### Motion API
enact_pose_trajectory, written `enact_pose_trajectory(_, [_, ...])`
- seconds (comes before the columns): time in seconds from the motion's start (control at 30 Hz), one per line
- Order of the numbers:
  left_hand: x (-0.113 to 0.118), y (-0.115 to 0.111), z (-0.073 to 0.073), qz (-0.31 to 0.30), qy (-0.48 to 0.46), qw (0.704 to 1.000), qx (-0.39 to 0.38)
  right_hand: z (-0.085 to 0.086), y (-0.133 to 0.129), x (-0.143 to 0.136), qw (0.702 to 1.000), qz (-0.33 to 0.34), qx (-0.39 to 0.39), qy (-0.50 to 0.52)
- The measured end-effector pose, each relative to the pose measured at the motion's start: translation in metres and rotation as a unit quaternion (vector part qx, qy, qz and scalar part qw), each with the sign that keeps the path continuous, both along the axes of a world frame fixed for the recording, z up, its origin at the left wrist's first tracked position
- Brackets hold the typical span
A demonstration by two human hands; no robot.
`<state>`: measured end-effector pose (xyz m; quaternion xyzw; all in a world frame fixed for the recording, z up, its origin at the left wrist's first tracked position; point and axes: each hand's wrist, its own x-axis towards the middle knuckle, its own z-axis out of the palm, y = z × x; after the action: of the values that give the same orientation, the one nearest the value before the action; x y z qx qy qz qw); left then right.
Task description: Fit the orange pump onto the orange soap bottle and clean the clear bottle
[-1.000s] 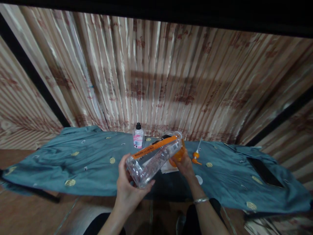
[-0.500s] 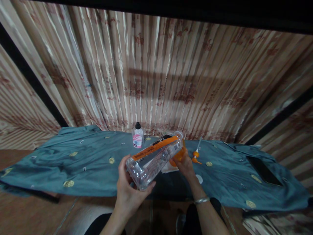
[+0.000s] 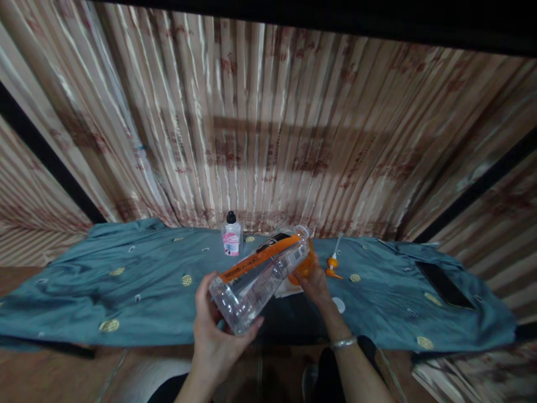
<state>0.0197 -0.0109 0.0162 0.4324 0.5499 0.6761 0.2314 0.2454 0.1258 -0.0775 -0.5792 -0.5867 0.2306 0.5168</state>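
Cupping a tilted clear plastic bottle (image 3: 255, 291) near its base in the half-curled left hand (image 3: 218, 336), clasping a translucent orange container (image 3: 309, 264) in the curled right hand (image 3: 315, 286)

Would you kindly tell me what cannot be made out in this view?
Head view, all:
- Orange container: partly hidden behind the clear bottle and right hand.
- Left hand: most fingertips hidden behind that bottle.
- Bottle's label: small print too blurred.
- Blue-green cloth: left end cut off by picture edge.
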Motion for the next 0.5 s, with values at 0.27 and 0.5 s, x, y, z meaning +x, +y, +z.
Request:
enact_pose_trajectory(0.27, [0.004,-0.002,-0.004,0.005,0.002,1.0,0.007,-0.007,0.002,0.0,0.999,-0.012,0.034,-0.005])
enact_pose_trajectory(0.5, [0.006,-0.002,-0.006,0.008,0.018,0.999,0.025,-0.013,0.004,0.001,0.999,-0.017,0.042,-0.016])
